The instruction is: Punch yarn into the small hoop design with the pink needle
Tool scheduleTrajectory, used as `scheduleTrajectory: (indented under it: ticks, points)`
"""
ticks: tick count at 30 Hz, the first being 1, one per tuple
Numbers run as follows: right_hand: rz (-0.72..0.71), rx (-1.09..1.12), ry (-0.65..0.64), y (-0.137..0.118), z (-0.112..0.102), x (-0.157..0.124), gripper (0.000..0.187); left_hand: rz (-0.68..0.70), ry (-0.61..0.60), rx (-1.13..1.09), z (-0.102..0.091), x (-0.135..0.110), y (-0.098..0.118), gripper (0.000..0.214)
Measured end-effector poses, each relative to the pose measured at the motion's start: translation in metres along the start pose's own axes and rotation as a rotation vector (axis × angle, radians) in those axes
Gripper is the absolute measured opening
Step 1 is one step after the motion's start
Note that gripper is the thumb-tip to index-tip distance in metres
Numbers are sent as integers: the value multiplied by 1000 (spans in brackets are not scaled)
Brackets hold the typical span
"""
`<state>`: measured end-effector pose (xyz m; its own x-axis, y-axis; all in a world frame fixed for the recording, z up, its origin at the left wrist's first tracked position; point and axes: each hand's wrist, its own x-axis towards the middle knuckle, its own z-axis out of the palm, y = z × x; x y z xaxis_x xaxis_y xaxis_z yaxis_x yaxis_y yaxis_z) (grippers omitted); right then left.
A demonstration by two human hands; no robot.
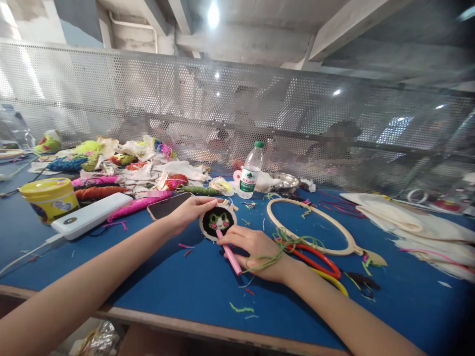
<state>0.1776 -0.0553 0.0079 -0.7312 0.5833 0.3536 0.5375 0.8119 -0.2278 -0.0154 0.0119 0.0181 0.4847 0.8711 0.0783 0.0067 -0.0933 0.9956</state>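
My left hand [191, 213] grips the upper left rim of a small round embroidery hoop [203, 231], which is tilted up toward me. Black fabric [211, 232] fills the hoop, bearing a green, white and pink animal-face pattern. In my right hand [252, 245] is a pink punch needle [233, 259], its fingers closed around the barrel and its upper end meeting the lower part of the pattern; the tip itself is hidden. Green yarn [272, 259] loops over the back of my right hand and wrist.
Red-handled scissors [326, 262] and a large wooden hoop [345, 232] lie to the right. A water bottle [251, 173] stands behind. At left are a yellow tub [48, 198], a white power bank [92, 216], a phone [168, 206] and heaped yarn and cloth [148, 168]. Folded cloth [411, 217] lies far right.
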Motion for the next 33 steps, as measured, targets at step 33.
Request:
scheduleTrajectory:
  ticks: [33]
  points:
    - [619, 1054, 480, 16, 8, 10, 17, 47, -207, 338, 9, -1, -4, 64]
